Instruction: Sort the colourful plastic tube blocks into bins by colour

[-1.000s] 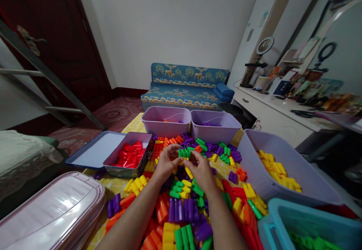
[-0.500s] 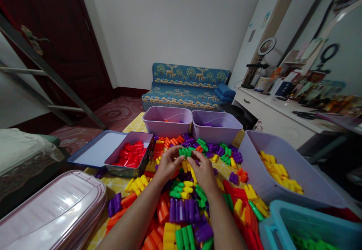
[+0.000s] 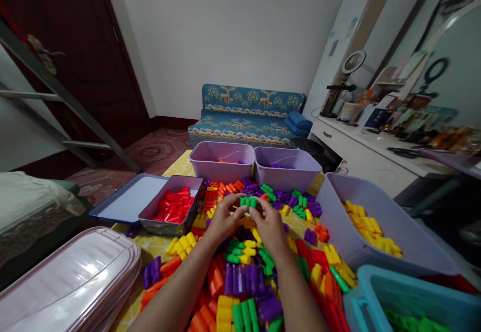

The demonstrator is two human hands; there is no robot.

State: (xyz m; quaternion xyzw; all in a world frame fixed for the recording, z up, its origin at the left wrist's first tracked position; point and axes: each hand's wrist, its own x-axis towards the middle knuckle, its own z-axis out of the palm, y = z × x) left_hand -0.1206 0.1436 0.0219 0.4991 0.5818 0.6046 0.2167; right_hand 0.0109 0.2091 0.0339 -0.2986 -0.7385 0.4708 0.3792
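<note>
Between my two hands, above the middle of the pile, is a small green block of joined plastic tubes (image 3: pixel 248 202). My left hand (image 3: pixel 226 215) grips its left end with thumb and fingers. On the right end, my right hand (image 3: pixel 267 218) pinches it the same way. Beneath my wrists lie loose tube pieces: a purple piece (image 3: pixel 240 278), a green piece (image 3: pixel 246 316), a yellow piece (image 3: pixel 226 312) and orange ones (image 3: pixel 217 277). My fingers hide part of the heap behind them.
Two lilac bins (image 3: pixel 221 164) stand at the back. A larger lilac bin (image 3: pixel 338 232) with yellow pieces and a turquoise bin (image 3: pixel 366 297) with green ones are on the right. At left are an open tin (image 3: pixel 169 226) of red pieces and stacked pink lids (image 3: pixel 71 277).
The green tube block has tipped within my fingers, so its tube ends now show less and its side more. My hands have hardly shifted.
</note>
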